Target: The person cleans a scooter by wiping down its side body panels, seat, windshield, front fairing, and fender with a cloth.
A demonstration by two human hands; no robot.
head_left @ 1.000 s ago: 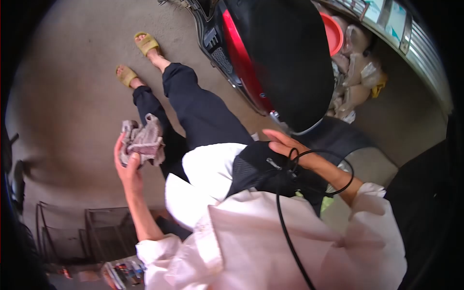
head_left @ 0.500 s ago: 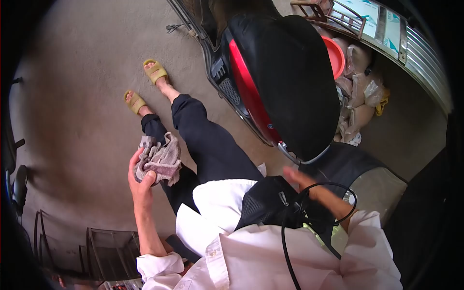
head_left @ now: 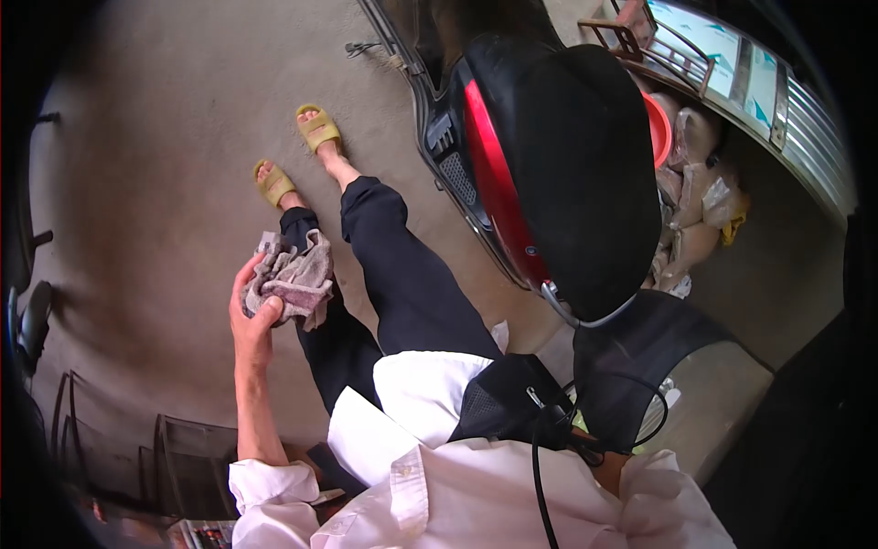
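Note:
My left hand [head_left: 256,306] is closed around a crumpled, greyish-pink cloth rag [head_left: 294,276], thumb on top and fingers along its far side. The rag is held above my dark trousers [head_left: 416,279]. Of my right arm only a bit of forearm [head_left: 611,471] shows by the sleeve; the hand itself is hidden behind the black pouch [head_left: 501,403] and looped cable at my waist. To the right of my legs stands a scooter with a red panel [head_left: 494,174] and a black-covered seat [head_left: 585,174].
Several plastic-wrapped bags [head_left: 690,201] lie beyond the scooter, beside a red basin [head_left: 659,130]. A dark metal rack [head_left: 197,462] stands at lower left. At upper right is a brown metal frame [head_left: 640,50] near shiny panelling. Yellow sandals [head_left: 317,129] are on my feet, on the concrete floor.
My right hand, blurred beside the pouch before, has drawn back out of sight. My left hand keeps the rag and sits slightly further left. The whole view has shifted a little.

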